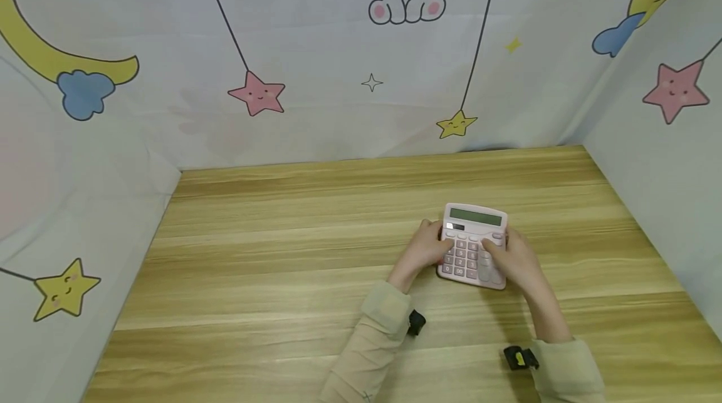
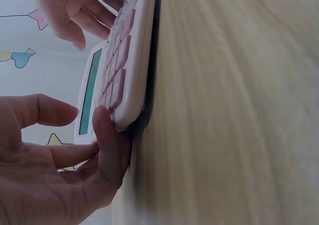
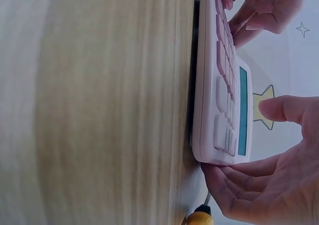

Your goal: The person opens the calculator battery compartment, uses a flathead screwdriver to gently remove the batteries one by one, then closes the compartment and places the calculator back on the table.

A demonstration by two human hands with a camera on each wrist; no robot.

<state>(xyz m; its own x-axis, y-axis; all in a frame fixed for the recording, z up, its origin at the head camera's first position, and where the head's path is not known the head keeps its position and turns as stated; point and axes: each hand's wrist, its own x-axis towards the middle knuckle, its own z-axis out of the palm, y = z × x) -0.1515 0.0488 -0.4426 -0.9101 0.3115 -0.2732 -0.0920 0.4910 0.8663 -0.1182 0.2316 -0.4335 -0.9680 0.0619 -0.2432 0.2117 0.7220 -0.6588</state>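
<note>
A pale pink calculator [image 1: 465, 215] with mauve keys and a dark green display lies near the right of the middle in the head view, display end away from me. Along its left side my left hand [image 1: 422, 247] grips the edge, its thumb over the leftmost keys. The right hand [image 1: 516, 260] holds the opposite side, with the thumb above the upper right keys. Both wrist views show fingers curled at the calculator's edges, and both thumbs raised off the keys. Part of the fingers is hidden beneath it.
The wooden table [image 1: 271, 277] spreads around the hands. Printed cloth walls [image 1: 316, 127] rise along its back and sides. A thin metal shaft with a black and orange end [image 3: 199, 217] shows past the right hand in the right wrist view.
</note>
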